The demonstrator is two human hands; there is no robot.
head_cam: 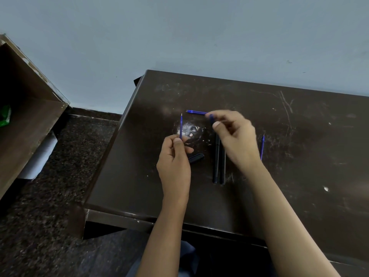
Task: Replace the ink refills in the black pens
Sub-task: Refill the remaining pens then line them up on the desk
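My left hand [175, 156] pinches a thin blue ink refill [181, 125] that stands upright, tip up. A short black pen piece [196, 158] sticks out to the right from under that hand. My right hand [235, 136] hovers over the table, its fingers closed on a small blue piece [211, 118], blurred by motion. Two black pens [219, 162] lie side by side below the right hand, partly covered by it. Two more blue refills [196, 112] rest flat behind the hands. Another blue refill [262, 146] lies to the right of my right wrist.
The dark scratched table [299, 156] stands against a blue wall, with a white scuffed patch [189, 129] between the hands. Its left edge drops to a speckled dark floor. A brown open cabinet [30, 116] stands at the far left.
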